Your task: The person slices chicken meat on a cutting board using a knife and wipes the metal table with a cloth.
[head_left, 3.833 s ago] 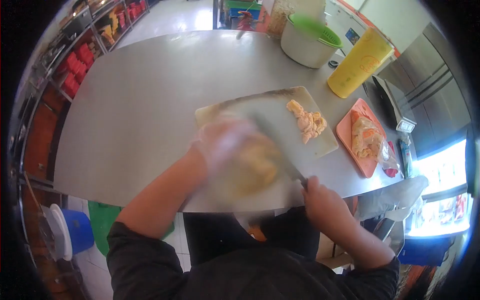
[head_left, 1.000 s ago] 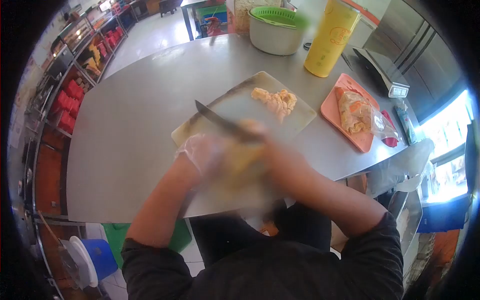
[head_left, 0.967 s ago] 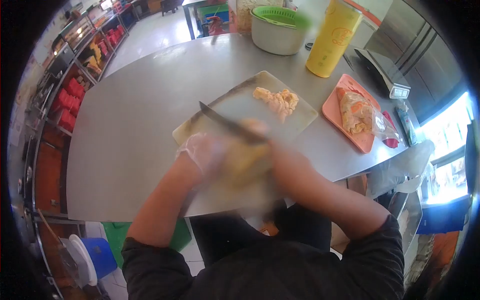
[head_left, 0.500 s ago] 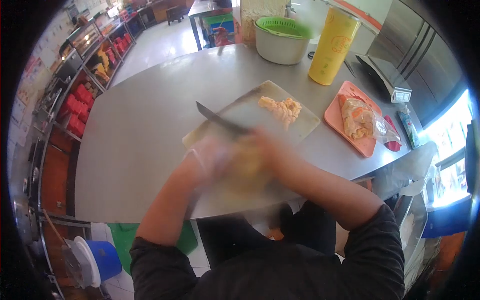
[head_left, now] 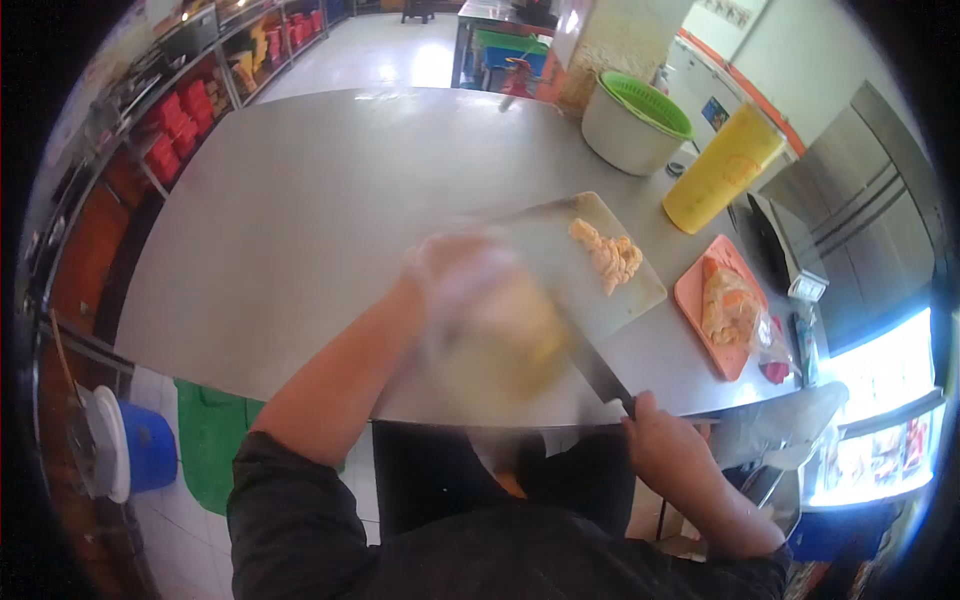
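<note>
My right hand, bare, is closed around the dark handle of a large kitchen knife near the table's front edge. The blade points up and left. My left hand wears a clear plastic glove and is smeared by motion. It grips the upper end of a blurred, yellowish piece of raw meat, perhaps poultry, whose exact kind I cannot make out. Both lie over the near left part of a pale cutting board. Farther back on the board is a small heap of pinkish-yellow scraps.
Right of the board lies a pink tray with a bagged piece of meat. Behind stand a tall yellow container, a white pot with a green strainer and a scale. The steel table extends left.
My right hand has swung down and right with the knife, away from my left hand. My left hand has moved up slightly, and the view has turned left.
</note>
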Motion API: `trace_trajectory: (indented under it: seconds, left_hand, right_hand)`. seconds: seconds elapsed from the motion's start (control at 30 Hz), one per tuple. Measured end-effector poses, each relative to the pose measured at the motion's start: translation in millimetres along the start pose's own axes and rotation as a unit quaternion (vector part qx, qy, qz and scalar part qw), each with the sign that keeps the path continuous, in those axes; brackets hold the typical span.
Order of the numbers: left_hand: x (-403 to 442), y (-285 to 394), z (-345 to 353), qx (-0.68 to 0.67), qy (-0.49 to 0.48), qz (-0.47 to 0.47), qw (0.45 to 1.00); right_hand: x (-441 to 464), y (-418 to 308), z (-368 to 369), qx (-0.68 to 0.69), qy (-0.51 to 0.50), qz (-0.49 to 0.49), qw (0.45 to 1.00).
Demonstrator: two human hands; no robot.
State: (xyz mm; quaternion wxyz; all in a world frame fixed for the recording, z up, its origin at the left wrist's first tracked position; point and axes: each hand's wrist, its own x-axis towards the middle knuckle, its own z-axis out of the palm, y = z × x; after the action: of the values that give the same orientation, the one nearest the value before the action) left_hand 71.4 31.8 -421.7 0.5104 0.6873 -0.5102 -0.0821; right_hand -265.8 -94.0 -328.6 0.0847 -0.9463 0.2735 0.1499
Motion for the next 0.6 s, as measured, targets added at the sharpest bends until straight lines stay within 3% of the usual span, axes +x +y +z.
trace_trajectory:
  seconds: [0.07,0.1,0.17,0.3,0.37,0.4,0.6]
  left_hand:
    - [12,25,-10,0.314,-0.067,-0.039,0.946]
    - [14,22,-13,0.313,-0.061,-0.041,0.947]
    - [14,15,-21,0.352,0.028,0.068,0.933]
    - [20,2,-26,0.330,0.103,0.141,0.928]
    - [18,-3,-19,0.174,0.101,0.040,0.979]
    - [18,-11,-14,0.176,0.101,0.046,0.978]
    - [17,18,-16,0.051,0.183,0.207,0.960]
  right_hand:
    - [-9,7,0,-0.011,-0.008,-0.002,1.000]
    - [-11,11,0,-0.012,-0.015,0.001,1.000]
    - [-15,14,-4,-0.006,-0.021,0.002,1.000]
    - [-11,25,-6,0.018,-0.009,-0.015,1.000]
    - [1,35,-1,0.029,0.012,-0.017,0.999]
    - [8,40,2,0.043,0.029,-0.022,0.998]
    - [27,52,8,0.087,0.115,0.024,0.989]
